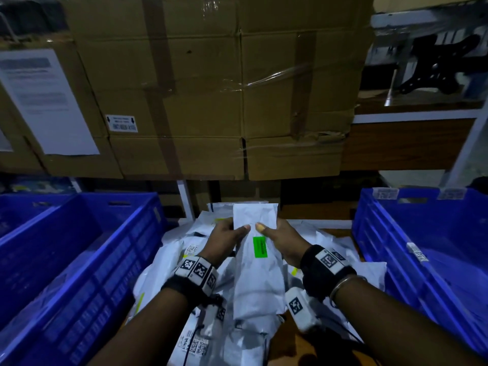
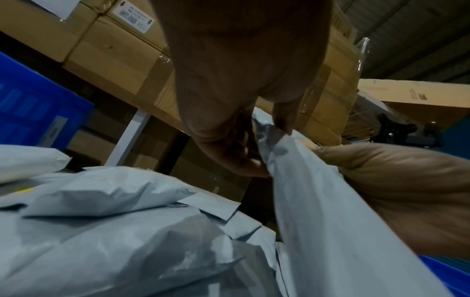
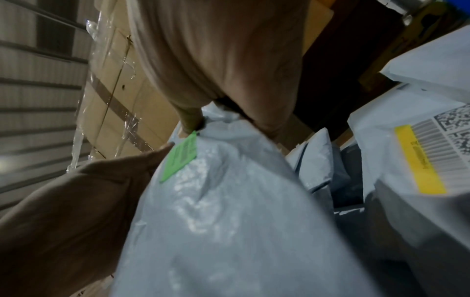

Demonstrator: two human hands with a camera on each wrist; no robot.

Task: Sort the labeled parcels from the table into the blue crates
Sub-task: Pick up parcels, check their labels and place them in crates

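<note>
Left hand (image 1: 224, 237) and right hand (image 1: 284, 241), fingers curled, pinch a long white plastic parcel (image 1: 257, 273) above the table's parcel pile (image 1: 169, 268), its green rectangular label (image 1: 260, 247) upward, presumably for reading before crating.

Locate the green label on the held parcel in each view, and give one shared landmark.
Head: green label at centre, just below the right hand.
Left wrist: not in view; only the parcel's plain side shows.
Right wrist: left of centre.
Shared landmark: the taped cardboard boxes behind.
</note>
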